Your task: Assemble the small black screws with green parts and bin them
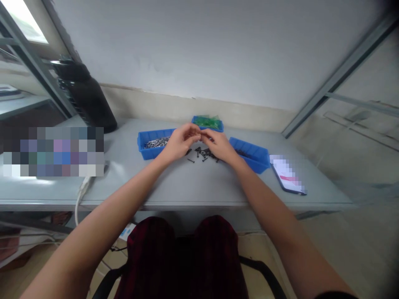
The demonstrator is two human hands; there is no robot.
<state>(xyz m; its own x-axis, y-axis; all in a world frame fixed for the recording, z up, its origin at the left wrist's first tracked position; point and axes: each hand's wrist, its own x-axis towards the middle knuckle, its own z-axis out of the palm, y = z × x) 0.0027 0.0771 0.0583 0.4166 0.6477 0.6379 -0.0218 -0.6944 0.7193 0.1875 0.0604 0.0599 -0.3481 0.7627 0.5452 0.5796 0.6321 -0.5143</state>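
My left hand (pixel 182 141) and my right hand (pixel 218 143) meet fingertip to fingertip above the middle of the desk. Both are closed in a pinch; whatever lies between the fingers is too small to make out. Just below them, a loose pile of dark screws (pixel 205 153) is spread on the desk. Beside my left hand stands a blue bin (pixel 148 154) of silvery metal pieces (pixel 157 142). To the right of my right hand, another blue bin (pixel 260 164) holds dark small parts, partly hidden. Behind the hands, a third blue bin (pixel 220 126) contains green translucent bags (pixel 207 121).
A phone (pixel 286 176) lies at the right of the grey desk (pixel 193 189). A large black bottle (pixel 89 97) stands at the back left. A white cable (pixel 80 195) hangs over the front edge. The wall (pixel 199 54) rises right behind the desk.
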